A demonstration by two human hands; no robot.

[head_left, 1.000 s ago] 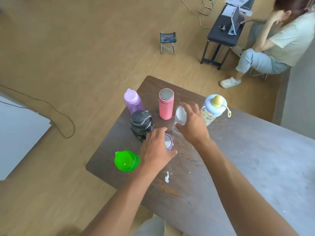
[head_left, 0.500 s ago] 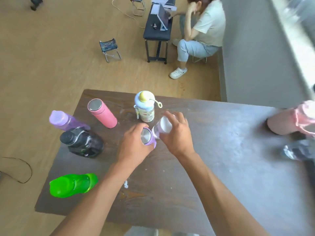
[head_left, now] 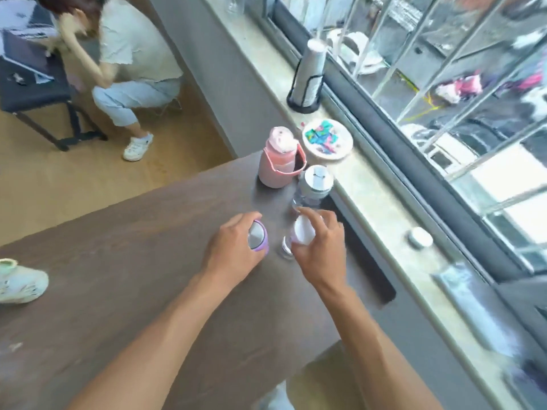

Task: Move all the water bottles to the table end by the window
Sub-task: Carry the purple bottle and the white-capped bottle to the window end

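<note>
My left hand grips a small purple bottle with a steel cap. My right hand grips a clear bottle with a white cap; whether its base touches the brown table I cannot tell. Both bottles are over the table end next to the window sill. A pink bottle with a carry strap and a clear bottle with a grey lid stand at that end, just beyond my hands. A white patterned bottle shows at the left edge.
The stone window sill carries a stack of cups in a black holder, a plate of coloured wrappers and a small round lid. A person sits by a dark bench at the back left.
Both hands carried the purple and clear bottles from the far end of the table to the window end. My view swung toward the window; the other bottles dropped out of sight.
</note>
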